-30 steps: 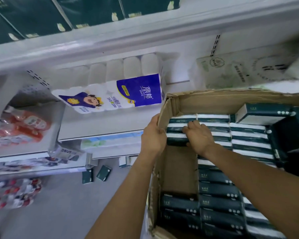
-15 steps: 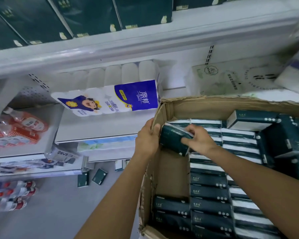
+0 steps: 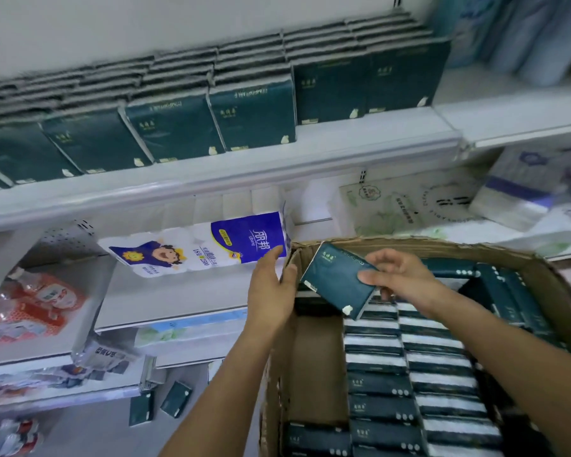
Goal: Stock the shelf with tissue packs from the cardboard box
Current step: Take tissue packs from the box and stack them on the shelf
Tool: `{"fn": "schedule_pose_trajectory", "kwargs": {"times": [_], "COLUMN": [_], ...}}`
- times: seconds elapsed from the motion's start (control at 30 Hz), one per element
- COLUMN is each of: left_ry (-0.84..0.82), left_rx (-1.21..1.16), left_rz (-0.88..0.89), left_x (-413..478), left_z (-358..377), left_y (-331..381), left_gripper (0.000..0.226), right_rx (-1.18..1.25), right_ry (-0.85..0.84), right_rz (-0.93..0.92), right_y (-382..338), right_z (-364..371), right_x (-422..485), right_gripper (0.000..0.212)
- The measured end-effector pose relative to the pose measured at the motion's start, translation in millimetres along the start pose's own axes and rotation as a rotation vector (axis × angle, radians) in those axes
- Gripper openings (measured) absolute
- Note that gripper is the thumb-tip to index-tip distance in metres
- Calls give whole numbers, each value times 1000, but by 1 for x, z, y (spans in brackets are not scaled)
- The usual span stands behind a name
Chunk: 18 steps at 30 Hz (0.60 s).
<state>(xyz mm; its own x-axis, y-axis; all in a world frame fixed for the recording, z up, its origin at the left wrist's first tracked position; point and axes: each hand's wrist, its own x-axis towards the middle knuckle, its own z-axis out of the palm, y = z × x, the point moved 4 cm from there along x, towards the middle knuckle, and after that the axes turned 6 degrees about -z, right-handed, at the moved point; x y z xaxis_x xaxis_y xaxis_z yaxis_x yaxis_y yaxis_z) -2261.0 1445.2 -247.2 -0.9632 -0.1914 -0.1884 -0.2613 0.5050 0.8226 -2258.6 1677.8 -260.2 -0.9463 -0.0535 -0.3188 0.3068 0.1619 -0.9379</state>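
Observation:
An open cardboard box (image 3: 310,351) at lower right holds several dark green tissue packs (image 3: 409,384) in rows. My right hand (image 3: 399,278) grips one green tissue pack (image 3: 337,282) by its right end, tilted above the box's far left corner. My left hand (image 3: 271,288) is at the box's left wall, fingers straight and thumb against the cardboard edge, just left of the lifted pack. The upper shelf (image 3: 277,159) carries a row of matching green tissue packs (image 3: 251,117) standing side by side.
A blue and white toilet roll bundle (image 3: 205,249) lies on the middle shelf just left of the box. Pale tissue bundles (image 3: 409,206) sit behind the box. Red packages (image 3: 33,305) fill the left shelf. Two green packs (image 3: 159,404) lie on the floor.
My right hand has lifted one green pack out of the box's far left corner and raised it above the rim. The view has tilted up, showing the stocked upper shelf.

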Motion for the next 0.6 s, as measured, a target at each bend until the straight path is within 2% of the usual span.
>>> {"fn": "schedule_pose_trajectory", "kwargs": {"times": [0.17,0.33,0.5,0.6], "left_ry": [24,171,188,184], "left_rx": [-67,-15,249,459], "left_rz": [202,464,681,711], "left_x": [1,12,41,57], "left_z": [-38,-90,-107,-109], "left_y": [64,129,174,188], "left_gripper": [32,26,31,35], "right_rx": [19,30,-73,-180], "right_ry": [14,73,156,232], "right_rz": [-113,-422,-691,-768], "right_y": [-64,-150,-223,-249], "right_z": [-16,-41,-55,-53], "right_x": [-10,-18,-4,18], "right_gripper": [29,27,28,27]}}
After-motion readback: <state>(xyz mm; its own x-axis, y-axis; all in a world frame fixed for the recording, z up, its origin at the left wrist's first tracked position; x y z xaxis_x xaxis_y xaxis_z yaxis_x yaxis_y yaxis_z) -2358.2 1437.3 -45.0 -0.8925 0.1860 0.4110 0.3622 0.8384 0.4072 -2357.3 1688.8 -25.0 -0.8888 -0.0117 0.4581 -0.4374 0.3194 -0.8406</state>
